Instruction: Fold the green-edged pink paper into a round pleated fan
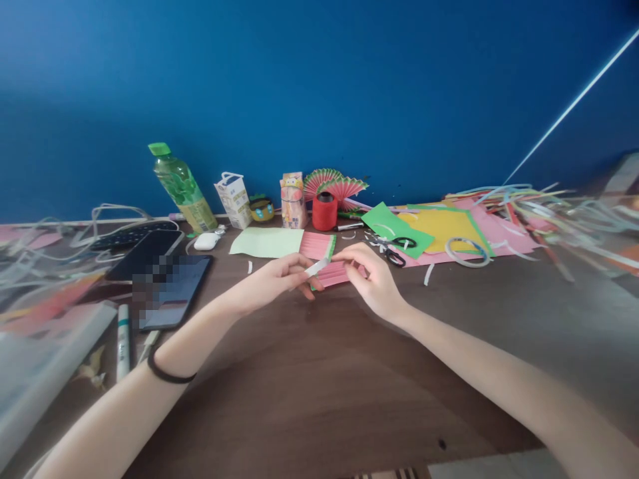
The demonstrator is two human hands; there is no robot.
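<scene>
My left hand (284, 276) is closed, pinching a short white strip (318, 267) between thumb and fingers. Under the strip, a pleated pink paper (333, 275) with a green edge spans the gap between my hands. My right hand (374, 279) is closed around the paper's right end, its index fingertip close to the strip. Just beyond, a second pleated pink paper (315, 245) lies against a pale green sheet (267, 242). Black-handled scissors (396, 257) rest to the right of my right hand among white scraps.
Along the blue wall stand a green-capped bottle (182, 189), a milk carton (233, 199), a red spool (324, 211) and a pleated paper fan (339, 186). Coloured sheets (439, 229) and a tape roll (468, 253) lie right. A phone (184, 293) and marker (123, 342) lie left.
</scene>
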